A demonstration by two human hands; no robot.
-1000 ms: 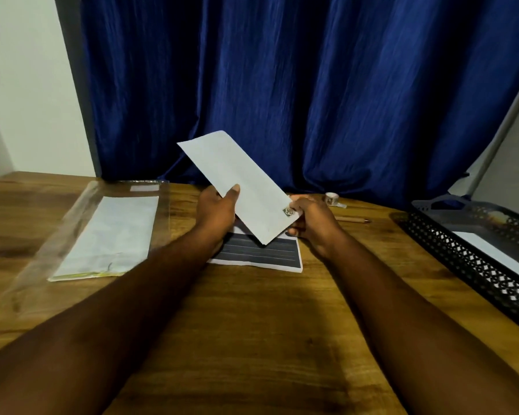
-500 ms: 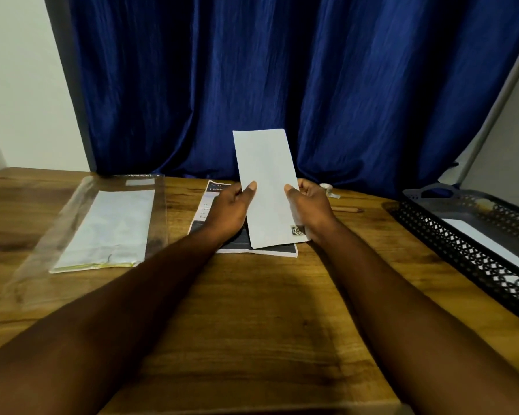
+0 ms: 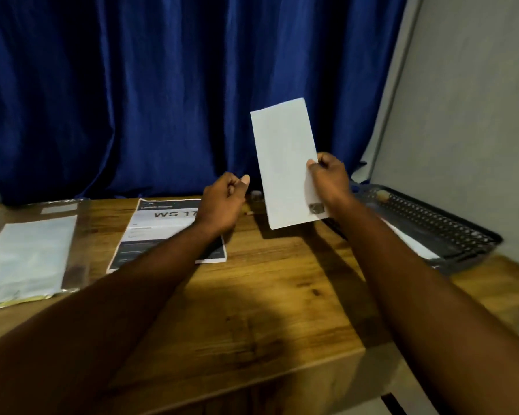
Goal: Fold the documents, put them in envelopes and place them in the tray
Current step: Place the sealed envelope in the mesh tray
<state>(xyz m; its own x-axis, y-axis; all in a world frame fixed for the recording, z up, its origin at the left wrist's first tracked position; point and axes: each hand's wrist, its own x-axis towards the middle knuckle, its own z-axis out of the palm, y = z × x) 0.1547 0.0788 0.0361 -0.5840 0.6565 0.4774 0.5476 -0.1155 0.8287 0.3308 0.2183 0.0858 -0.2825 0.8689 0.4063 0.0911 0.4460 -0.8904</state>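
Note:
My right hand (image 3: 328, 182) grips a white envelope (image 3: 283, 157) by its right edge and holds it upright above the table, near the tray's left end. A small stamp mark sits at the envelope's lower right corner. My left hand (image 3: 224, 200) hovers to the left of the envelope with fingers curled and holds nothing. Below my left forearm a printed document (image 3: 162, 226) with a dark lower band lies flat on the wooden table (image 3: 267, 310). A black mesh tray (image 3: 450, 226) stands at the right with a white envelope (image 3: 408, 241) lying in it.
A clear plastic sleeve of white envelopes (image 3: 27, 256) lies at the left of the table. A small tape roll (image 3: 256, 193) and a pencil lie behind my hands. A blue curtain (image 3: 177, 85) hangs behind, a grey wall at the right.
My left hand has let go of the envelope. My right hand has carried the envelope to the right, toward the tray. The view has swung right.

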